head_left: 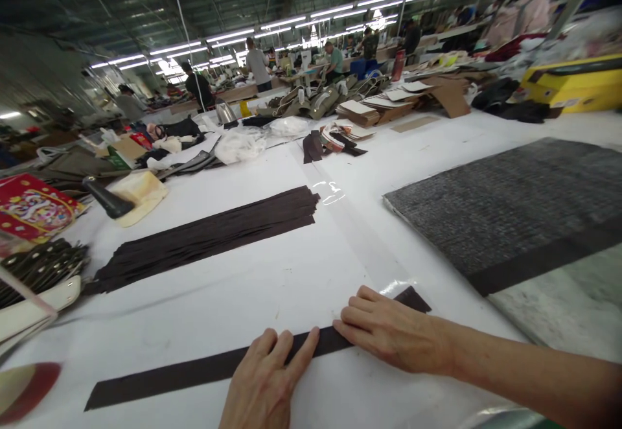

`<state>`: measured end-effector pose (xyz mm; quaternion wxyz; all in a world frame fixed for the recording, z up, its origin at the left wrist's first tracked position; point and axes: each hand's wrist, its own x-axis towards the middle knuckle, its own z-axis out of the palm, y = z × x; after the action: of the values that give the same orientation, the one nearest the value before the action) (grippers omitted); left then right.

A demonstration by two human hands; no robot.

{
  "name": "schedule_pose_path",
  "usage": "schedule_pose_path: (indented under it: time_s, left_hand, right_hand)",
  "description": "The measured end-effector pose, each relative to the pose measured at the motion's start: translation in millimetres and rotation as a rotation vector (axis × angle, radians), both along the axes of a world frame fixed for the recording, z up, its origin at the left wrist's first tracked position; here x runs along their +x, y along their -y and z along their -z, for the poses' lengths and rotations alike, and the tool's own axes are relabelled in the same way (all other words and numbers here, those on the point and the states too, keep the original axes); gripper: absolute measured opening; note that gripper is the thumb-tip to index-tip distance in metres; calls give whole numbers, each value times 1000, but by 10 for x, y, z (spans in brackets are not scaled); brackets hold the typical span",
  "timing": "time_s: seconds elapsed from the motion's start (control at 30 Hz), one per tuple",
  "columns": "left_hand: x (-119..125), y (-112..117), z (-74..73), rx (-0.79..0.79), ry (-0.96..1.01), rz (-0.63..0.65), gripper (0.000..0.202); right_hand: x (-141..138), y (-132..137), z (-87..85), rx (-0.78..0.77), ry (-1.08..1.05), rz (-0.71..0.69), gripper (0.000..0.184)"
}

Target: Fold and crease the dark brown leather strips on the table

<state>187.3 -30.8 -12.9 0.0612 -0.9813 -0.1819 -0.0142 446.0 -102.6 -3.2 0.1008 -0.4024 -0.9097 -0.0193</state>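
Observation:
A long dark brown strip of fabric-like material (179,372) lies slantwise across the white table in front of me. My left hand (272,374) rests on its middle, fingers spread, with the index finger stretched along the strip. To the right of it, my right hand (383,328) lies over the strip, fingers extended side by side and fingertips touching it close to the left index finger. The strip's right end (413,299) shows beyond the right hand. Neither hand visibly grips the strip. Both thumbs are mostly hidden.
A pile of similar dark strips (208,231) lies farther back. Dark textured sheet material (515,196) covers the table's right side. A black-handled tool (109,197) rests on a pale block (140,196) at left. Cardboard pieces (359,111) and plastic bags (241,144) stand behind. Several people work beyond.

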Motion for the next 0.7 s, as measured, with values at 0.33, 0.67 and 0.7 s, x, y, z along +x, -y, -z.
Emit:
schedule_pose_path:
  time_s: [0.33, 0.67, 0.7]
  left_hand:
    - [68, -77, 74, 167, 196, 165, 57]
    - [238, -96, 14, -7, 98, 253, 56]
    - [251, -95, 6, 2, 101, 254, 59]
  right_hand:
    - [193, 127, -33, -25, 12, 20, 25]
    - [326, 220, -100, -28, 66, 42, 28]
    - [341, 227, -100, -29, 68, 41, 28]
